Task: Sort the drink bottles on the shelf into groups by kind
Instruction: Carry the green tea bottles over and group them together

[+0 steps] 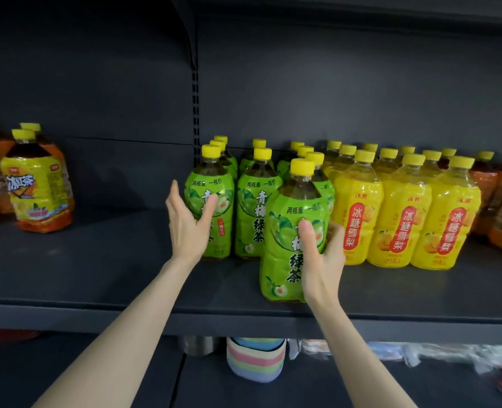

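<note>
Green-labelled plastic tea bottle, yellow cap [288, 228]: upright near the front edge of the dark metal shelf [96, 260], your right hand [322, 254] wrapped round it. Your left hand [186, 225]: fingers straight, holding nothing, against the leftmost green-labelled bottle [214, 181].

a dark grey metal shelf [96, 260] runs the full width under dim, even light, its front lip [96, 316] along the near edge. behind it stands a matt grey back panel [332, 83], split by a slotted upright [196, 113] that rises to a shadowed upper board [361, 4].
</note>
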{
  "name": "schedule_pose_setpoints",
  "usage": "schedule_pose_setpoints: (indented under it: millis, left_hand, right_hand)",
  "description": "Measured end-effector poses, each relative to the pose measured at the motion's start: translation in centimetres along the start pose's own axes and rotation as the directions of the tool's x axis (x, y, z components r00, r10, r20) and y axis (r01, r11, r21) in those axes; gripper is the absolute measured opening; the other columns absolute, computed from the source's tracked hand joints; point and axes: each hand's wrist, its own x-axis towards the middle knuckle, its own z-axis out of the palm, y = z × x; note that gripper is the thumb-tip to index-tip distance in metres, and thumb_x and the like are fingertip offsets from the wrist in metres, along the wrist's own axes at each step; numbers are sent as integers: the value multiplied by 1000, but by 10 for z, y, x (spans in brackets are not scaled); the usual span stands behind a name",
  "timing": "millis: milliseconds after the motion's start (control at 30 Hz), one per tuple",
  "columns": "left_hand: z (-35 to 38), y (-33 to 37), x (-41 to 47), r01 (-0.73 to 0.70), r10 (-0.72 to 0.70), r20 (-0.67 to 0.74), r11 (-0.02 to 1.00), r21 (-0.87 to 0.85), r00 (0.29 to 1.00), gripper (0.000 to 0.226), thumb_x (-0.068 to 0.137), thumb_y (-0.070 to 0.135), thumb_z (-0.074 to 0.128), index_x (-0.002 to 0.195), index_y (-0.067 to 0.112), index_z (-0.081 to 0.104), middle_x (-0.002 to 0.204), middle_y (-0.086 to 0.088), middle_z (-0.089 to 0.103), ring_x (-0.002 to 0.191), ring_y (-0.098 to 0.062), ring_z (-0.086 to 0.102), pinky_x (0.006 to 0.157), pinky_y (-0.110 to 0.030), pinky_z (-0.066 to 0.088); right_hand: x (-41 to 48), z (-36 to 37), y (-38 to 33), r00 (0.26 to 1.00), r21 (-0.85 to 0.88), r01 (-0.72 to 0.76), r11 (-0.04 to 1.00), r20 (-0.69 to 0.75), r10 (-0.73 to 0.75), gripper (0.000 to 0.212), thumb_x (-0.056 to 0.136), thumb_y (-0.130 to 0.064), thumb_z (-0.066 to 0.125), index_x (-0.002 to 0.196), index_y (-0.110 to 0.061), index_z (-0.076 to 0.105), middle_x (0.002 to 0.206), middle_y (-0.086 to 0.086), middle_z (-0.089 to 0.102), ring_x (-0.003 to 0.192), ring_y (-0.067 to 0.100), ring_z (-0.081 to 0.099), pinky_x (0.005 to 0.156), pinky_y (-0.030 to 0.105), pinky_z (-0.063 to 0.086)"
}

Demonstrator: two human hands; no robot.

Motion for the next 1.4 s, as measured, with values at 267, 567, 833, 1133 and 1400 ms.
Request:
schedule_pose_setpoints:
  millis: [267, 567, 833, 1133, 1400]
  left_hand:
    - [0, -13, 6, 44, -31, 76, 985, -166, 997, 57, 90, 41, 56, 136, 14, 34, 124, -2, 56, 114, -17, 53, 94, -29, 42]
    - [0, -20, 8, 32, -19, 71, 981, -192, 997, 64, 86, 45, 59, 137, 14, 35, 126, -4, 56, 114, -19, 53, 95, -32, 42]
    - [3, -23, 8, 98, -90, 44, 970, -221, 995, 66, 82, 41, 67, 134, 10, 42, 122, -7, 60, 111, -21, 56, 89, -25, 41]
    - [2, -21, 7, 111, -97, 73, 969, -219, 993, 70, 79, 49, 67, 132, 12, 42, 121, -4, 60, 110, -19, 56, 89, -29, 44]
    - [2, -20, 8, 125, -114, 65, 967, -222, 991, 62, 80, 44, 68, 130, 16, 43, 118, -1, 62, 107, -17, 57, 85, -24, 41]
  right_hand:
    - [-7, 54, 7, 996, -183, 37, 982, -79, -52, 59, 76, -74, 45, 98, -20, 55, 98, -2, 63, 91, 13, 56, 81, 31, 43]
    - [-7, 64, 9, 993, -280, 37, 959, -99, -68, 85, 78, -73, 48, 138, -13, 40, 132, -2, 50, 123, 17, 49, 97, 33, 41]
    - [-24, 55, 20, 999, -255, 33, 966, 5, -33, 74, 86, -51, 61, 144, -15, 32, 141, -2, 41, 130, 10, 39, 108, 29, 35]
    - [-1, 71, 22, 996, -408, -18, 913, -83, -18, 76, 83, -49, 67, 142, -11, 37, 138, 5, 48, 126, 20, 47, 103, 41, 43]
    - [3, 67, 28, 992, -604, 44, 796, -66, -105, 75, 79, -46, 72, 141, -12, 44, 126, 5, 53, 110, 23, 55, 84, 35, 47]
